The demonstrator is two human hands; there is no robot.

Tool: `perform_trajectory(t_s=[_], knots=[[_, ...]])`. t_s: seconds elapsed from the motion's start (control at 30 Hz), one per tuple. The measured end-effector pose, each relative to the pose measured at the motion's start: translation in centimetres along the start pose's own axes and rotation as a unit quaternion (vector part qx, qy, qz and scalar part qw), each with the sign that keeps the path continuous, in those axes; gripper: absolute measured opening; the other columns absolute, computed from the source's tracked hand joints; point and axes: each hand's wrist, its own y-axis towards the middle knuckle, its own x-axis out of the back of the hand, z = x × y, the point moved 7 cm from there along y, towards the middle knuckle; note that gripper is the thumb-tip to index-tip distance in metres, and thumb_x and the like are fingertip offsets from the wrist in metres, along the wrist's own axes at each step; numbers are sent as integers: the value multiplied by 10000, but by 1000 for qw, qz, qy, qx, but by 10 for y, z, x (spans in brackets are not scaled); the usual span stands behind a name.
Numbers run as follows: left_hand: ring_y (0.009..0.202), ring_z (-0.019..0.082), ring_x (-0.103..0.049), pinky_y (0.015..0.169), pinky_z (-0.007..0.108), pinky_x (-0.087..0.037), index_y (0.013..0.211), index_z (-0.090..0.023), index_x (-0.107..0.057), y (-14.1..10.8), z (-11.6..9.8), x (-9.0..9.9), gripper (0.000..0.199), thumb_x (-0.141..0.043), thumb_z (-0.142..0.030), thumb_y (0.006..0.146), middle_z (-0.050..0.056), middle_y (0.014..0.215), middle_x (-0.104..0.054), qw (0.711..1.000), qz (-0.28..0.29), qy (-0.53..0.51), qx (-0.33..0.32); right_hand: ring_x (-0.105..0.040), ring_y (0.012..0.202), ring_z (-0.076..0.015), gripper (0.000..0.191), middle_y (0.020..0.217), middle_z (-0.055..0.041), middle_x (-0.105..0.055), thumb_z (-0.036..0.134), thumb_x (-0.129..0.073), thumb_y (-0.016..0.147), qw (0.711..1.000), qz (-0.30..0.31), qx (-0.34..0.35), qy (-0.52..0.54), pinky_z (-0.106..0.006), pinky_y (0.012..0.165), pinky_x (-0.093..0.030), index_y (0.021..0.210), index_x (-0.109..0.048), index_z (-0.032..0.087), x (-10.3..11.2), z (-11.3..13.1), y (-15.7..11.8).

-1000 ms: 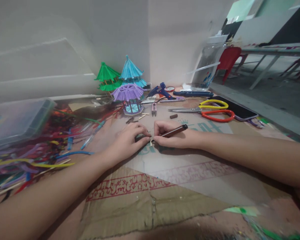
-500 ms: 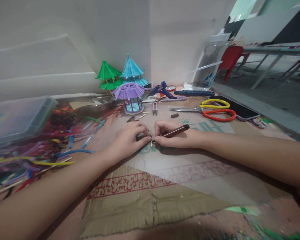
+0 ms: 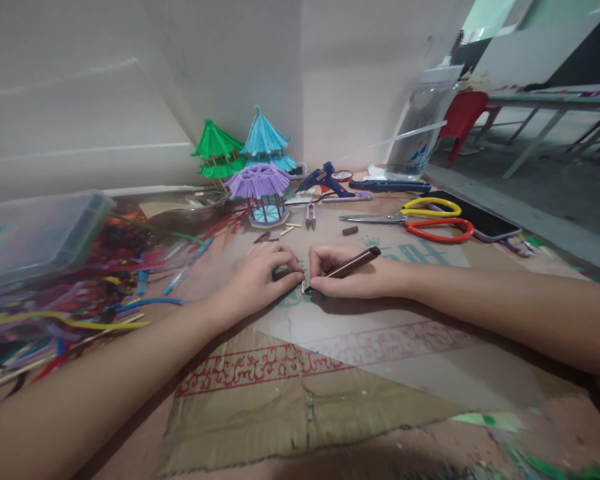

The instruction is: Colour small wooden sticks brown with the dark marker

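Note:
My right hand [image 3: 337, 268] is closed around a brown marker pen [image 3: 353, 263], its tip down at a short pale wooden stick [image 3: 303, 287]. Pinched between thumb and forefinger, the stick's upper end is in my left hand [image 3: 267, 270]. Both hands rest on a translucent sheet [image 3: 380, 320] over printed cardboard [image 3: 240, 413]. The brown pen cap [image 3: 351, 231] lies just beyond my right hand. Past the hands stands a small purple-roofed pavilion model [image 3: 260, 190], with a few cut sticks [image 3: 290, 229] in front of it.
Green [image 3: 215, 150] and blue pavilion models [image 3: 265, 137] stand at the back. A glue gun [image 3: 326, 180], thread snips [image 3: 311, 217], scissors [image 3: 420, 219], a phone [image 3: 485, 217] and a water bottle [image 3: 420, 127] lie or stand to the right. Pipe cleaners [image 3: 65, 321] and a plastic box [image 3: 40, 233] crowd the left.
The marker tip has shifted slightly down along the small stick. My left hand has stayed almost still.

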Motion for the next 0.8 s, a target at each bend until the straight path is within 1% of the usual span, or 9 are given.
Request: perform_trajectory(t_s=[0.1,0.2,0.33,0.5,0.57,0.7,0.8], knots=[[1021,228,-600,918,396,-446,869,-233,-679,0,0,1,123,-645,-336,927,24,1019,-679,1000,-3,2,1,-547,636,-94,146,749,6,-613,251,-641,866,1000,-14,-14,1,-210,542,-407,814,-531,170,2,-2,0],[1023,231,-600,917,397,-449,872,-227,-676,0,-2,1,128,-641,-336,929,30,1022,-677,1000,0,4,3,-547,629,-95,155,741,7,-614,260,-640,872,1000,-26,-14,-10,-211,546,-407,816,-526,173,4,-3,0],[1040,231,-601,930,401,-455,884,-230,-685,0,-2,1,132,-632,-340,932,33,1042,-679,1000,5,5,6,-549,639,-92,149,753,7,-617,253,-648,875,1000,-12,-8,-14,-207,551,-408,824,-536,169,3,-3,-1],[1026,231,-603,934,412,-459,869,-231,-683,0,-1,0,140,-636,-348,931,30,1033,-687,1000,6,9,4,-513,578,-74,145,695,40,-576,256,-631,894,999,9,-8,31,-198,514,-390,830,-530,173,-1,-4,-1],[1027,234,-603,935,414,-460,871,-230,-679,0,0,0,142,-639,-353,930,34,1029,-688,1000,4,13,8,-510,563,-73,150,674,46,-572,259,-634,889,999,-4,-16,33,-198,505,-383,828,-523,177,0,-5,0],[1038,232,-605,945,410,-460,866,-229,-675,0,0,1,138,-644,-346,930,33,1033,-689,1000,4,7,10,-492,544,-83,181,624,52,-553,253,-647,862,997,-68,-34,-9,-209,496,-367,795,-488,196,9,-6,0],[1040,231,-603,939,405,-460,861,-228,-671,0,0,1,126,-646,-332,928,29,1033,-685,1000,5,1,6,-511,562,-95,183,645,34,-573,277,-640,867,995,-85,-36,-32,-222,504,-373,797,-492,196,11,-4,0]])
